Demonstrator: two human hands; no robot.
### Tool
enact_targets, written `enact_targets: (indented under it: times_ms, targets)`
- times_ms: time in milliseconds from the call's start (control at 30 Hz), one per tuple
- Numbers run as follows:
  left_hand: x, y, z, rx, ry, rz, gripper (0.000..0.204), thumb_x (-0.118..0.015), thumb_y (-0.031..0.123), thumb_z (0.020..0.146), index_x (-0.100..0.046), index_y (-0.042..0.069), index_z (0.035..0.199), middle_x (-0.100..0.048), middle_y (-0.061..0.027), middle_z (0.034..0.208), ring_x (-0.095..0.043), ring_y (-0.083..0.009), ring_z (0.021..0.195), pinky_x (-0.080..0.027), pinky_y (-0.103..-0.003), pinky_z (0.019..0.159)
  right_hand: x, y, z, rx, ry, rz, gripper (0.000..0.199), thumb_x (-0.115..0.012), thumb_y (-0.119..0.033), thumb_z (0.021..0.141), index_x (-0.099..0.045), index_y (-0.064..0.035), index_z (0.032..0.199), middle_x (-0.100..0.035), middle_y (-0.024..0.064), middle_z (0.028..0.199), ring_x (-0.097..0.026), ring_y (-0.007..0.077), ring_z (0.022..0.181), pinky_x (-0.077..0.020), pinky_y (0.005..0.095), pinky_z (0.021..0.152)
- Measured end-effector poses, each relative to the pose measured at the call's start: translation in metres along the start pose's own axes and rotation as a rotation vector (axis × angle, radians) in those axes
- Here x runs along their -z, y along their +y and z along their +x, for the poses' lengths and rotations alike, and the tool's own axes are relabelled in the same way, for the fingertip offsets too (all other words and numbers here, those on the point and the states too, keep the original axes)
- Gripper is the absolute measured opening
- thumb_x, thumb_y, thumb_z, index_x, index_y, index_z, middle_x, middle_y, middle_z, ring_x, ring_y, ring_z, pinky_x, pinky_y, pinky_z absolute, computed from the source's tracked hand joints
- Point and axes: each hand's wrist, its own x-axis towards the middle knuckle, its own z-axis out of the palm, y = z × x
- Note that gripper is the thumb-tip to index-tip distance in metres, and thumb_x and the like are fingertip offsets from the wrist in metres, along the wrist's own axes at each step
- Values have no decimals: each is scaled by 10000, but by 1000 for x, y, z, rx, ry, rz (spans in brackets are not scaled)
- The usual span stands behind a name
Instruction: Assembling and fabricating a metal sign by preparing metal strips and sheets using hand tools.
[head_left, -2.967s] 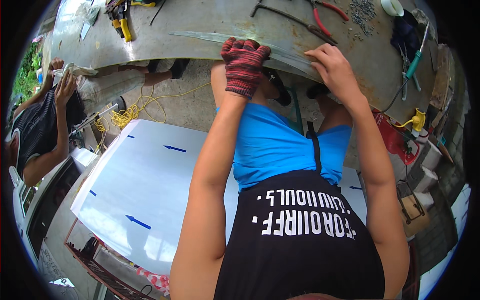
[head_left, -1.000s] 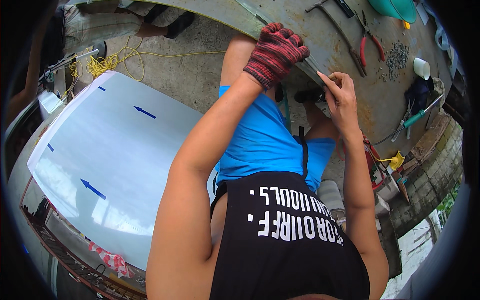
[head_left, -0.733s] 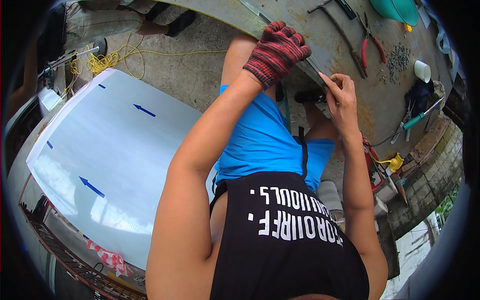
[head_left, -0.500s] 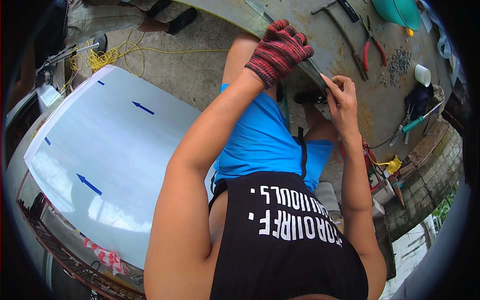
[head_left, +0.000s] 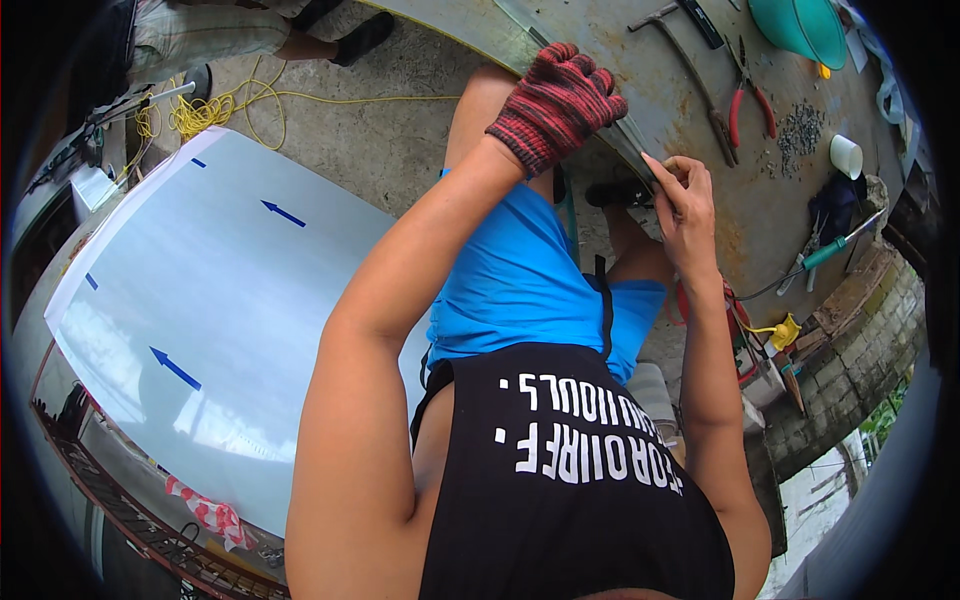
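Observation:
A long, thin grey strip point(head_left: 633, 137) with a glossy, see-through look lies along the near edge of the table point(head_left: 740, 205). My left hand point(head_left: 562, 108), in a red and black knitted glove, is closed over the strip with its fingers curled. Farther right, my bare right hand point(head_left: 687, 205) pinches the strip's near end between thumb and forefinger, its other fingers bent. Part of the strip is hidden under the glove. Beyond my hands, a hammer point(head_left: 697, 85) and red-handled pliers point(head_left: 745, 98) rest on the rust-stained tabletop.
Small metal pieces point(head_left: 800, 132), a white cup point(head_left: 846, 157), a teal bowl point(head_left: 805, 35) and a green-handled soldering iron point(head_left: 824, 252) occupy the table's right side. Left of me is a large pale sheet point(head_left: 240, 290) with blue arrows. Yellow cord point(head_left: 205, 118) lies near another person's foot point(head_left: 364, 40).
The view has shifted very slightly. Both hands keep their hold on the strip at nearly the same places.

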Motion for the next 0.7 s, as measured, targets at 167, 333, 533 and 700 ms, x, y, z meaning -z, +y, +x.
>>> enact_targets:
  times_ms: [167,333,533,700]
  targets:
    - [-1,0,-1,24,-7,3,167,-588,237,829,-685,296,951,-656,17,970,-643,-212,1051,-386,-474,1029,0,0,0,-9,3,3,530,-674,69,834,-724,-170,1303,-581,119,1080,-569,288,983,-480,394,909]
    - [-4,-1,0,27,-15,-12,158,-588,235,832,-680,294,945,-657,13,954,-646,-211,1052,-395,-453,1023,-1,0,-1,-5,4,-9,529,-672,67,838,-724,-174,1305,-580,119,1077,-569,290,982,-481,395,909]
    - [-3,-1,-1,20,35,4,161,-593,229,827,-678,305,941,-657,18,950,-642,-201,1059,-375,-430,1059,-1,0,-1,-2,3,1,533,-671,68,834,-723,-174,1306,-581,121,1083,-571,290,995,-479,396,921]
    - [-2,-1,-1,28,20,-1,169,-595,225,828,-680,308,948,-663,21,972,-637,-198,1079,-366,-444,1068,-2,2,-1,5,5,-2,539,-669,72,831,-722,-173,1308,-583,123,1088,-571,290,1000,-478,395,919]
